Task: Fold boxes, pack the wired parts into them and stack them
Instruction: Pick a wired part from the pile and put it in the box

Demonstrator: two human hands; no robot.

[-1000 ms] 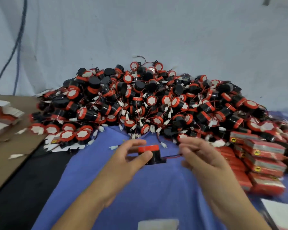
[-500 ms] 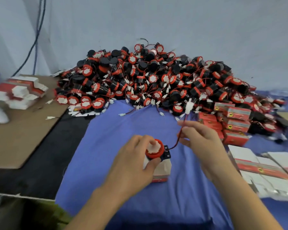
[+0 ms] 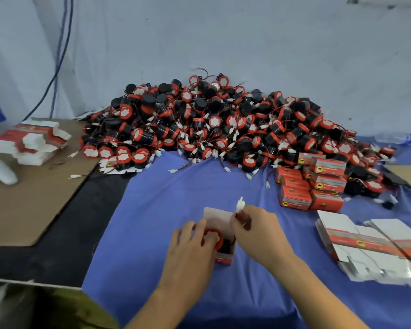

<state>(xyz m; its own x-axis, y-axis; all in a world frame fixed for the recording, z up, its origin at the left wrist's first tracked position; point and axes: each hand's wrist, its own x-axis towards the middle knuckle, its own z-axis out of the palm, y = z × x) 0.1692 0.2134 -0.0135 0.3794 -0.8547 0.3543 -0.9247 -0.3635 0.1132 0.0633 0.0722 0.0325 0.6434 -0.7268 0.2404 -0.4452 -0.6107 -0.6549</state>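
- left hand (image 3: 190,248): fingers curled on the part (image 3: 212,236), seating it down in the open box (image 3: 224,258)
- right hand (image 3: 256,231), at the box's right edge, pinches the connector (image 3: 240,205) up, guessing so it tucks in last

The red-capped black wired part (image 3: 217,239) I hold sits half inside the open box (image 3: 217,217), with its white plug (image 3: 240,205) lifted above.

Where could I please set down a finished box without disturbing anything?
Bare blue cloth lies between the pile of wired parts and the open box, and left of the left hand to the black strip. The brown cardboard in front of the flat-box stack is mostly bare. Crowded: the packed red boxes and box blanks at right.
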